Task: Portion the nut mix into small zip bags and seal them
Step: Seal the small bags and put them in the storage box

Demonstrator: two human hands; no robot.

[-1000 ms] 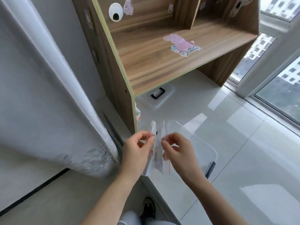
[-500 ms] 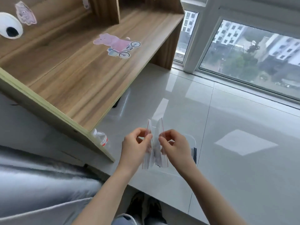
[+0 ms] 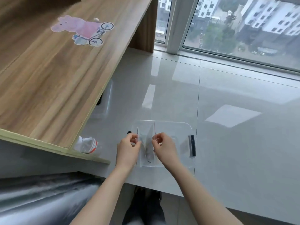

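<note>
Early stage, est.: left hand (image 3: 128, 149) & right hand (image 3: 164, 147) each pinch one lip of a small zip bag (image 3: 146, 143), mouth pulled apart, held above clear lidded box (image 3: 178, 127) on the white ledge; bag approx. empty, unsealed; nut mix not visible; portioning & sealing remain.

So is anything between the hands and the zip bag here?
No. The left hand and right hand already pinch the clear zip bag at its red-lined mouth and hold it over the clear lidded box. No nut mix shows anywhere.
</note>
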